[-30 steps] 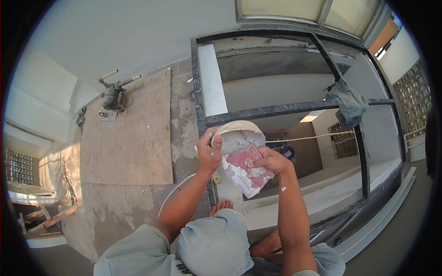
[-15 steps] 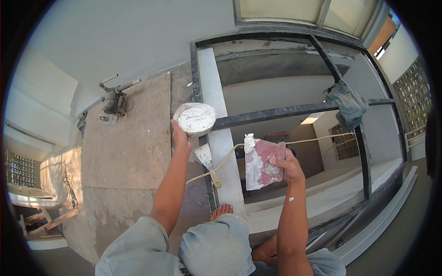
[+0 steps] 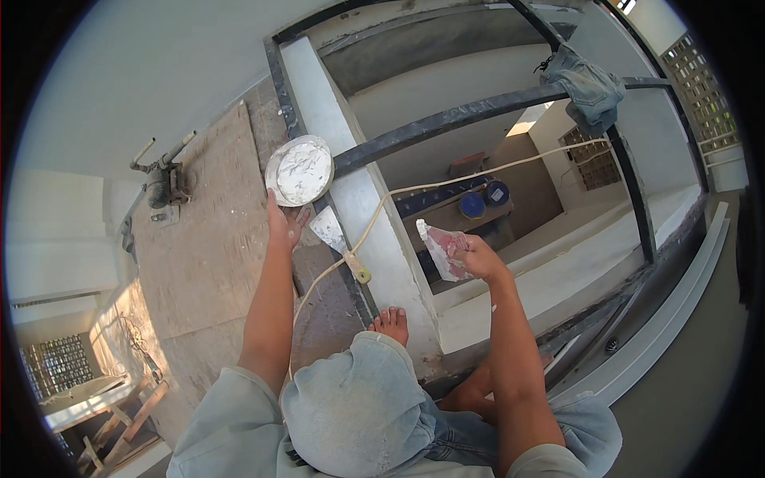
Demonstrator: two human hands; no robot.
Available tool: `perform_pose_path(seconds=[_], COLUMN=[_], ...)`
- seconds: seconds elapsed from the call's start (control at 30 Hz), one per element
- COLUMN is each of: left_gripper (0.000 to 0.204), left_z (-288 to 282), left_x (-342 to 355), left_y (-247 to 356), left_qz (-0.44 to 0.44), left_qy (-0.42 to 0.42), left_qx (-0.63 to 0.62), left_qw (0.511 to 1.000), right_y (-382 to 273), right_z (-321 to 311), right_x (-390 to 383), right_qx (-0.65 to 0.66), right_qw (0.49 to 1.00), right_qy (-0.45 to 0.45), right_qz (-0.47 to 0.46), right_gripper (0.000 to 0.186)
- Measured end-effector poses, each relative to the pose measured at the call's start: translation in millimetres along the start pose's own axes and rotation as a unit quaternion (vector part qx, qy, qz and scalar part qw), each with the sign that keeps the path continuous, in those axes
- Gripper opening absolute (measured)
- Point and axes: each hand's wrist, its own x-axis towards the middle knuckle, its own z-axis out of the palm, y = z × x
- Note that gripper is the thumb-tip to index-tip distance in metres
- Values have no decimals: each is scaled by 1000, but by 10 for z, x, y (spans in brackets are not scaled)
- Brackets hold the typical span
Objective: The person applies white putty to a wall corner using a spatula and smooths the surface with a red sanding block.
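A round bowl (image 3: 301, 170) of white putty sits beside the dark metal frame at my left. My left hand (image 3: 285, 223) is at its near side, thumb against the bowl's wall and the other fingers spread just below it. My right hand (image 3: 476, 256) grips a pink plastic spreader (image 3: 440, 248), tilted and smeared with white putty, a lump at its upper corner. The spreader is held over the opening, apart from the bowl. Between my hands a putty knife (image 3: 339, 243) with a coated blade lies on the ledge, a cream cable crossing its handle.
A dark metal frame (image 3: 446, 127) spans an opening; blue-lidded buckets (image 3: 472, 205) stand far below. Denim clothing (image 3: 586, 88) hangs on the frame. The cream cable (image 3: 494, 169) runs across. Plywood (image 3: 203, 231) with a pipe fitting (image 3: 166, 183) lies left. My bare foot (image 3: 389, 325) rests on the ledge.
The view has shifted, and the bowl now appears smaller and farther off. My left fingers have spread away from its side. My right hand has turned the spreader more edge-on.
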Motion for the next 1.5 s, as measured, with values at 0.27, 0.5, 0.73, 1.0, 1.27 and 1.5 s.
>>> perform_pose_path(seconds=[0.27, 0.5, 0.73, 1.0, 1.27, 1.5], left_gripper=[107, 112, 78, 43, 64, 73], left_z=[-182, -285, -156, 1189, 2307, 2453], left_x=[-131, -364, -890, -947, 700, 730], left_y=[-94, -580, -926, -344, -508, -584], left_qz=[11, 17, 191, 552, 497, 361], left_qy=[-46, 15, 216, -191, -162, -164], left_qx=[-8, 66, 304, 538, 680, 743], left_qw=[999, 998, 908, 607, 514, 540], right_y=[686, 1162, 1518, 1534, 1603, 1670], right_z=[194, 205, -215, -336, -475, -321], right_x=[-73, -348, -596, -574, -490, -562], right_qx=[-74, 51, 57, 31, 118, -1], right_qw=[997, 996, 966, 968, 953, 939], right_qy=[-29, -30, 212, 146, 171, 26], right_qz=[12, 62, 135, 201, 221, 342], right_gripper=[53, 42, 19, 29, 32, 35])
